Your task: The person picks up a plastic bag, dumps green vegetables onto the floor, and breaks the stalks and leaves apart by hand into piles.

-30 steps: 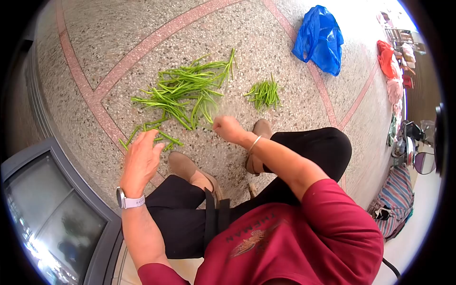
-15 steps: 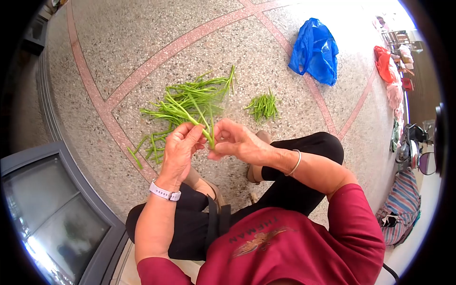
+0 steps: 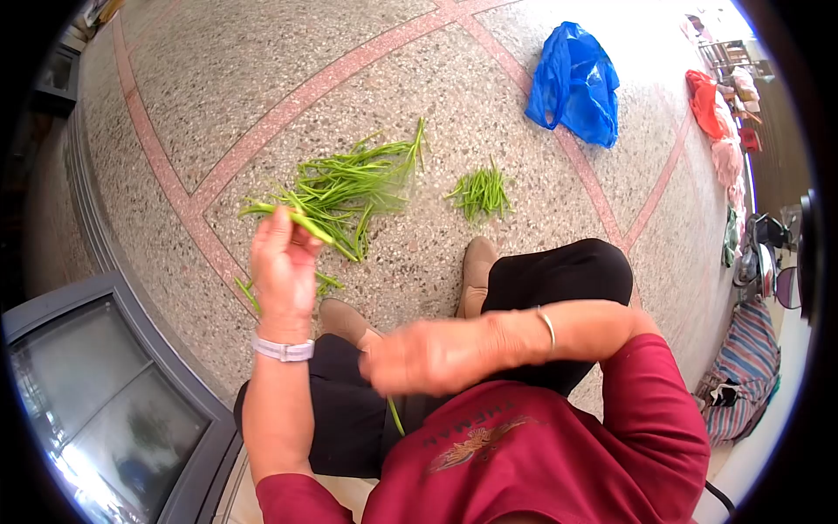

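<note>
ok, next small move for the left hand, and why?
Probably lower the left hand and release its green stem onto the short green pieces. The stem is pinched in the fingers, and those pieces lie on the floor close to that hand. The right hand is blurred over the lap, so I can't tell its grip.

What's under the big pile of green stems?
Speckled floor shows around the edges of the big pile of green stems. Right beneath its thick middle, the stems cover everything, so I can't tell whether anything else lies there.
</note>
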Demonstrator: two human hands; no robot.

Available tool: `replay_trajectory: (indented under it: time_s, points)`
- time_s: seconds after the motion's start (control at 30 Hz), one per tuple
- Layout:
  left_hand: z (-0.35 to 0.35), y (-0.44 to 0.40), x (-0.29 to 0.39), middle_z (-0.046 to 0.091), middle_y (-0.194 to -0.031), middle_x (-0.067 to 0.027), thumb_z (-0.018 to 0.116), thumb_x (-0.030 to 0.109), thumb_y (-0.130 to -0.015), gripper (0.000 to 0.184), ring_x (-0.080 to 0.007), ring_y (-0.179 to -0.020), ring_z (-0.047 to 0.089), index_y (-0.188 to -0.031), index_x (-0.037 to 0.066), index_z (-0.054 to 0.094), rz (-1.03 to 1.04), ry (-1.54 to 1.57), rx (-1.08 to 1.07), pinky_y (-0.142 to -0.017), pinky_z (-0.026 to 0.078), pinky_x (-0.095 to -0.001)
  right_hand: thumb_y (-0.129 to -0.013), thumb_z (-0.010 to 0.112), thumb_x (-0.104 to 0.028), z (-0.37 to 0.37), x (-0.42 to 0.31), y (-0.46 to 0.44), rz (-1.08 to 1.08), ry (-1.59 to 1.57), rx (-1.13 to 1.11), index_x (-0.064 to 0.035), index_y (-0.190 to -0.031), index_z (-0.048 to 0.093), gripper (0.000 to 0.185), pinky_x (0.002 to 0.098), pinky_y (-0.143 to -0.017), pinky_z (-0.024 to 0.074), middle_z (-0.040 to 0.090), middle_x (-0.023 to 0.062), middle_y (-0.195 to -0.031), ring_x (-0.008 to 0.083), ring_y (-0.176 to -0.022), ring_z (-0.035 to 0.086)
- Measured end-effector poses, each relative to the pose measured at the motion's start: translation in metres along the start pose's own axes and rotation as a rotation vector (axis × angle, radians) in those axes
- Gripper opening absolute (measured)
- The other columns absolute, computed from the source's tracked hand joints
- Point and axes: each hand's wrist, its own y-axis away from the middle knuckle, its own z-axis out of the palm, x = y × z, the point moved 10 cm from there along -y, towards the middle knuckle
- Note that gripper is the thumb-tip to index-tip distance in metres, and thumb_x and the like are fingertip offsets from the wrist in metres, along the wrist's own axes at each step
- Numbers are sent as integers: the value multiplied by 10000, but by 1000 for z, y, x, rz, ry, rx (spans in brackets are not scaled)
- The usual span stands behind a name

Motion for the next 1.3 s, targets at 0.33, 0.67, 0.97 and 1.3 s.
replay_trajectory:
  time_s: [0.33, 0.67, 0.97, 1.3]
  points:
    - [60, 33, -40, 607, -838, -6, 561, 144, -1005, 119, -77, -670, 544, -1064, 49, 600, -242, -329, -292, -595, 425, -217, -949, 638, -178, -90, 122, 34, 734, -495, 566, 26, -1084, 576, 253, 302, -754, 500, 646, 78, -935, 129, -832, 614]
    - [41, 35, -55, 650, -852, -21, 587, 141, -986, 122, -42, -616, 511, -1005, 30, 632, -333, -257, -250, -567, 417, -195, -735, 621, 9, -43, 36, 11, 140, 47, 231, 2, -854, 474, 190, 404, -569, 481, 480, 127, -848, 320, -718, 571]
    - [33, 13, 3, 641, -890, -69, 516, 195, -1030, 204, -79, -537, 487, -969, 17, 597, -114, -187, -75, -501, 405, -203, -796, 622, -60, 4, -5, 26, 43, -278, 22, -30, -850, 543, 101, 368, -709, 495, 525, 110, -808, 258, -762, 578]
    - [60, 39, -53, 656, -845, -29, 535, 267, -1020, 283, -65, -667, 526, -1000, 10, 649, -367, -481, -417, -604, 417, -200, -978, 600, -173, -77, 118, 30, 749, -672, 476, 52, -1008, 615, 228, 274, -660, 495, 616, 37, -750, 95, -768, 618]
